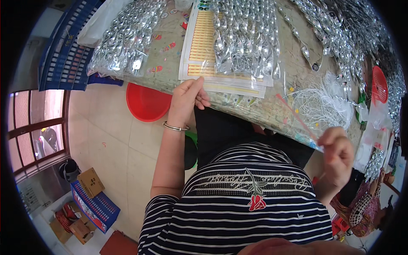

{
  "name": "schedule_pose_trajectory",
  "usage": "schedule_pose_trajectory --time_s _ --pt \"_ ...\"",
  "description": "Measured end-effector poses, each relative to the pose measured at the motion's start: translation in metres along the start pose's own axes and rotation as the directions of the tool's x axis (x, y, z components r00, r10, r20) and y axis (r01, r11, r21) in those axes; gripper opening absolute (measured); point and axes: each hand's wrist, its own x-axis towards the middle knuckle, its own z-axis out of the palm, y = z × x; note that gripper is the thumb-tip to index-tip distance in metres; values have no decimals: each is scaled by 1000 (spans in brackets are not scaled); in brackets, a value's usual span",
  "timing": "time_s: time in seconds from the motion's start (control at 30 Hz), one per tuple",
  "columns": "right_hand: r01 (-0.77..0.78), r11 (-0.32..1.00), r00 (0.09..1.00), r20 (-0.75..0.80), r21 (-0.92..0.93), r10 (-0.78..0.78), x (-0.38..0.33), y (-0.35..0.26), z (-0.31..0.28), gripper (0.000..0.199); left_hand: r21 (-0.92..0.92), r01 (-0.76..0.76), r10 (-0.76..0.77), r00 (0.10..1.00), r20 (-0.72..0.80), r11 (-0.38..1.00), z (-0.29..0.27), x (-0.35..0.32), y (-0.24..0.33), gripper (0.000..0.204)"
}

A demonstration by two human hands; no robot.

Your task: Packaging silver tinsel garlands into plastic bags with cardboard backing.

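My left hand (pixel 189 96) is at the near edge of the table, its fingers curled in and its thumb beside the lower edge of the yellow-striped printed sheets (pixel 199 51). What it grips, if anything, is hidden. My right hand (pixel 338 155) is raised just off the table edge on the right, slightly blurred, with its fingers pinched together. From its fingertips a thin pink strip (pixel 296 116) slants up and left over the tabletop. A clear bag of twisted silver pieces (pixel 246 40) lies on the sheets. Loose white strings (pixel 325 100) are bunched just beyond my right hand.
Another bag of silver twists (pixel 125 42) lies at the left of the table (pixel 163 63); more silver strands (pixel 352 38) cover the right. A red basin (pixel 146 102), blue crates (pixel 70 46) and a cardboard box (pixel 90 182) stand off the table. Another person (pixel 361 208) is at far right.
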Motion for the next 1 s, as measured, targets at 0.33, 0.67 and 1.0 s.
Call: schedule_pose_trajectory --time_s 0.33,0.67,1.0 --pt "184 883 963 -258 431 -75 -44 -20 -89 15 119 -21 19 1000 18 993 -1 2 2 34" --pt "-195 796 978 -174 -574 114 2 63 -17 23 198 -199 215 975 -64 960 -11 -11 -10 26" --pt "142 641 960 261 -754 96 39 84 26 35 708 -548 706 701 98 446 -7 -15 -23 39"
